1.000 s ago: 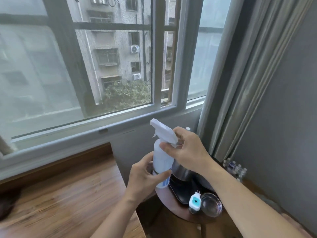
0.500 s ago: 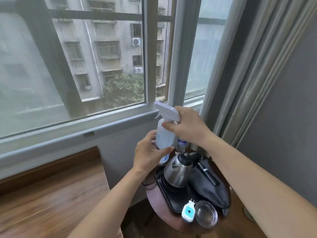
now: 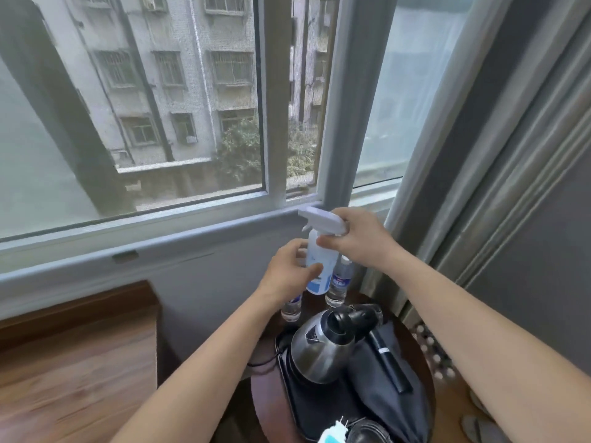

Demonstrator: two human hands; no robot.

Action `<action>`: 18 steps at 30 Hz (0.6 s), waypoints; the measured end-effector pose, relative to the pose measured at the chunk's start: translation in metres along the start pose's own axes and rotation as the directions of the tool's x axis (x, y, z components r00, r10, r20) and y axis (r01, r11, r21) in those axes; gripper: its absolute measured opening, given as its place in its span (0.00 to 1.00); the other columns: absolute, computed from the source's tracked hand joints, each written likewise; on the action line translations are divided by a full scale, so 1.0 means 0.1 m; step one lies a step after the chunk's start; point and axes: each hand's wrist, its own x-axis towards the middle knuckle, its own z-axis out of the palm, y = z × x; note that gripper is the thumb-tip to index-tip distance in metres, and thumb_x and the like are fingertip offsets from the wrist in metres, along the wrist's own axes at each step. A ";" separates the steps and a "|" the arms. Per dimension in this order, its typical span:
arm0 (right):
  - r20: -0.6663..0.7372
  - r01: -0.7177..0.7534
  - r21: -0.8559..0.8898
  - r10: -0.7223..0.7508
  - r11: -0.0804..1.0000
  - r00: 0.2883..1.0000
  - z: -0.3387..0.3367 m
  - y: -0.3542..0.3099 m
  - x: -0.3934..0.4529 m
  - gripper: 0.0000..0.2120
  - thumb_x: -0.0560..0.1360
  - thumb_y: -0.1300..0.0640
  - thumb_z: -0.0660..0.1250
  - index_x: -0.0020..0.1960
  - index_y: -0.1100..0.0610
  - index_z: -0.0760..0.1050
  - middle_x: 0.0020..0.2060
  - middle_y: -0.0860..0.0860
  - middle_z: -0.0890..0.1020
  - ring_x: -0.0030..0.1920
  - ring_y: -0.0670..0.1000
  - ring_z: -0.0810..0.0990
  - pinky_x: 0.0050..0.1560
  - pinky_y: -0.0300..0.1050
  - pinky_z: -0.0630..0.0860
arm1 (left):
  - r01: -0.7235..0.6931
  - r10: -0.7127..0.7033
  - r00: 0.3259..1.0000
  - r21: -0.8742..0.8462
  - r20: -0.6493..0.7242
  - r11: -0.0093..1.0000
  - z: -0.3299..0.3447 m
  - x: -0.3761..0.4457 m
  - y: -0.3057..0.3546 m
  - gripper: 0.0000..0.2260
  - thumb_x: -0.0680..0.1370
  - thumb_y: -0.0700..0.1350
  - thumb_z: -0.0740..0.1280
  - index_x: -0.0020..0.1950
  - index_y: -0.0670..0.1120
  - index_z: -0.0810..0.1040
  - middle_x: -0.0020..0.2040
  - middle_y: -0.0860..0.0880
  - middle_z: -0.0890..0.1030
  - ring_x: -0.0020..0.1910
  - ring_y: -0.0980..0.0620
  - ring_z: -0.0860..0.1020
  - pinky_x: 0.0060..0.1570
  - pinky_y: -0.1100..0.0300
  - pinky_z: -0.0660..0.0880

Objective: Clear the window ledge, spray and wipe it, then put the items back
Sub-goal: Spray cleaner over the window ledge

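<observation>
A white spray bottle (image 3: 319, 263) with a blue label stands upright over the far side of a round dark wooden side table (image 3: 265, 407). My right hand (image 3: 355, 238) grips its white trigger head from the right. My left hand (image 3: 291, 270) holds the bottle's body, thumb across the front. The grey window ledge (image 3: 192, 241) runs left to right just beyond the bottle.
Two small water bottles (image 3: 339, 282) stand on the table behind the sprayer. A steel kettle (image 3: 319, 346) sits on a black tray (image 3: 287, 388) beside a black bag with a microphone-like stick (image 3: 388, 362). A wooden desk (image 3: 73, 362) is at left, grey curtains (image 3: 479, 155) at right.
Both hands carried the spray bottle forward and to the right, from above the table's near side to its far side by the ledge. My view shifted right and down.
</observation>
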 end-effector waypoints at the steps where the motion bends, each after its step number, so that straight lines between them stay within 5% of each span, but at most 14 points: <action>1: 0.021 -0.004 -0.010 0.004 1.000 1.000 0.04 0.14 0.07 0.10 0.72 0.51 0.79 0.52 0.49 0.84 0.45 0.49 0.84 0.47 0.50 0.81 0.48 0.49 0.77 | 0.038 -0.038 0.999 -0.042 0.007 0.998 0.06 0.07 -0.04 0.14 0.78 0.39 0.73 0.58 0.55 0.78 0.58 0.50 0.83 0.54 0.52 0.84 0.52 0.51 0.83; 6: 0.101 -0.049 0.024 0.046 0.999 0.994 0.24 0.70 0.29 0.12 0.72 0.54 0.80 0.55 0.49 0.86 0.50 0.48 0.84 0.52 0.49 0.80 0.53 0.48 0.76 | 0.233 -0.226 0.973 -0.243 0.056 0.942 0.29 0.36 -0.29 0.17 0.79 0.33 0.67 0.62 0.50 0.81 0.58 0.44 0.84 0.53 0.47 0.85 0.47 0.53 0.83; 10: 0.178 -0.073 0.016 0.069 0.997 0.982 0.43 1.02 0.39 0.12 0.72 0.55 0.80 0.55 0.50 0.86 0.52 0.50 0.84 0.53 0.51 0.80 0.55 0.49 0.76 | 0.347 -0.328 0.937 -0.235 0.115 0.908 0.46 0.46 -0.48 0.22 0.78 0.30 0.64 0.69 0.47 0.77 0.58 0.46 0.84 0.43 0.56 0.85 0.45 0.61 0.78; 12: 0.210 -0.090 0.023 0.083 0.996 0.974 0.55 1.15 0.42 0.12 0.72 0.56 0.80 0.55 0.51 0.86 0.52 0.51 0.84 0.54 0.52 0.80 0.57 0.50 0.76 | 0.372 -0.348 0.926 -0.203 0.145 0.906 0.53 0.49 -0.58 0.25 0.75 0.32 0.65 0.71 0.47 0.74 0.60 0.46 0.82 0.45 0.54 0.83 0.47 0.60 0.75; 15: 0.247 -0.107 0.015 0.100 0.994 0.964 0.73 1.36 0.48 0.10 0.71 0.57 0.79 0.52 0.53 0.86 0.49 0.51 0.84 0.52 0.53 0.80 0.55 0.50 0.76 | 0.382 -0.354 0.919 -0.169 0.174 0.909 0.61 0.53 -0.69 0.29 0.75 0.28 0.61 0.74 0.49 0.70 0.63 0.48 0.80 0.50 0.53 0.80 0.36 0.68 0.73; 18: 0.285 -0.120 0.020 0.110 0.993 0.952 0.91 1.54 0.53 0.06 0.72 0.58 0.78 0.49 0.54 0.85 0.46 0.51 0.84 0.50 0.53 0.80 0.53 0.49 0.76 | 0.417 -0.388 0.901 -0.146 0.192 0.897 0.68 0.58 -0.82 0.33 0.71 0.30 0.61 0.74 0.52 0.70 0.62 0.52 0.82 0.58 0.53 0.81 0.42 0.67 0.76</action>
